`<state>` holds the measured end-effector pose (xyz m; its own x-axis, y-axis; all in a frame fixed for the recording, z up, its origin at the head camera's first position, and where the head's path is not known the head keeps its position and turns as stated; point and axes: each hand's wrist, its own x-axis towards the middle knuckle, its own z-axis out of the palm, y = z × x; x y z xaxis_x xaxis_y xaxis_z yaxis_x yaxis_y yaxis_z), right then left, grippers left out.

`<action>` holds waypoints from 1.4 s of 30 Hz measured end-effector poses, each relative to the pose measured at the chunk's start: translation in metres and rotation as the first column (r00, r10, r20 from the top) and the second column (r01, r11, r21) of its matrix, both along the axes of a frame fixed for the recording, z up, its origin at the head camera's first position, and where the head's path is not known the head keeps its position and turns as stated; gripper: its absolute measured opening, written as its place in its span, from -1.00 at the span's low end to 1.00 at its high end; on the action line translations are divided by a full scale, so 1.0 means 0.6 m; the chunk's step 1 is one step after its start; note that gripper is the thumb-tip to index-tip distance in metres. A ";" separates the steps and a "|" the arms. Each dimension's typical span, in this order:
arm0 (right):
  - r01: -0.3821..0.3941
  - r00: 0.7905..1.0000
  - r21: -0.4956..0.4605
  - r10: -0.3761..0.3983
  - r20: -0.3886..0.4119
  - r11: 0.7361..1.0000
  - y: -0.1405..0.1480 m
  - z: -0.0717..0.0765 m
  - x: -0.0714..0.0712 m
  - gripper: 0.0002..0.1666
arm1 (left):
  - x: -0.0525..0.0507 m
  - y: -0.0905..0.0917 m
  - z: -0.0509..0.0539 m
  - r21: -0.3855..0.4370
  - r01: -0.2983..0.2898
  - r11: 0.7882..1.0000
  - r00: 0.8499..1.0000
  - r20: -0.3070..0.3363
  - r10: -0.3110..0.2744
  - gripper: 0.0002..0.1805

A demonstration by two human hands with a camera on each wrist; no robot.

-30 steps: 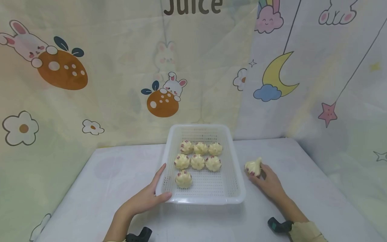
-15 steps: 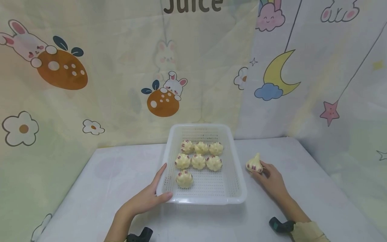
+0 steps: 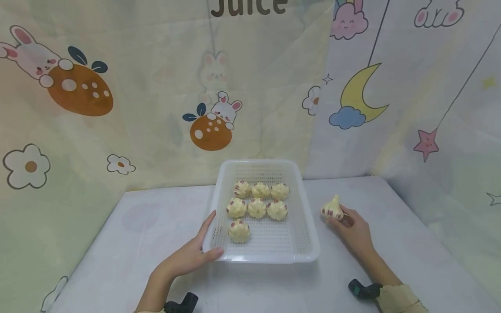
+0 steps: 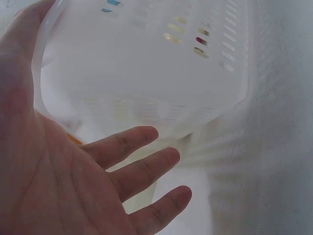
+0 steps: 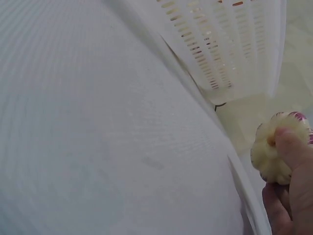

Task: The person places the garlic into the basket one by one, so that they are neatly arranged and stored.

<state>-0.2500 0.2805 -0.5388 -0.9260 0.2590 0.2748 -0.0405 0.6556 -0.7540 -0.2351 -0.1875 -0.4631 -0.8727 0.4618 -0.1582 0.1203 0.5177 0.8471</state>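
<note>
A white perforated plastic basket point(image 3: 270, 262) stands mid-table with several pale, purple-streaked garlic bulbs point(image 3: 256, 208) in rows inside. Its left front corner sits against my left hand point(image 3: 188, 256), with thumb and index finger spread along the rim. In the left wrist view, three straight fingers point(image 4: 146, 166) extend beside the basket wall point(image 4: 122, 63), apart from it. To the right of the basket, my right hand point(image 3: 354, 230) pinches another garlic bulb point(image 3: 332, 209), stem up. The right wrist view shows the thumb pressed on this garlic bulb point(image 5: 269, 152).
The white-covered table point(image 3: 156, 217) reaches back to a printed cloth backdrop point(image 3: 156, 87) with cartoon rabbits and a moon. Each wrist carries a black device, one on the left point(image 3: 182, 303) and one on the right point(image 3: 364, 290).
The garlic bulb in my right hand has tipped from leaning right to stem up and moved slightly right and farther from me. My left hand and the basket hardly differ.
</note>
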 end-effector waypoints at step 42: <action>-0.290 0.953 -0.189 0.301 0.032 0.938 -0.188 0.192 0.047 -0.27 | 0.001 0.002 0.008 -0.036 -0.007 0.999 0.999 -0.052 0.005 0.10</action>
<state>-0.2216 0.1677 -0.4238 -0.9814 0.0115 0.1915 -0.1633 0.4740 -0.8653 -0.2347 -0.1864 -0.4585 -0.8831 0.4510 -0.1292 0.1604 0.5491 0.8202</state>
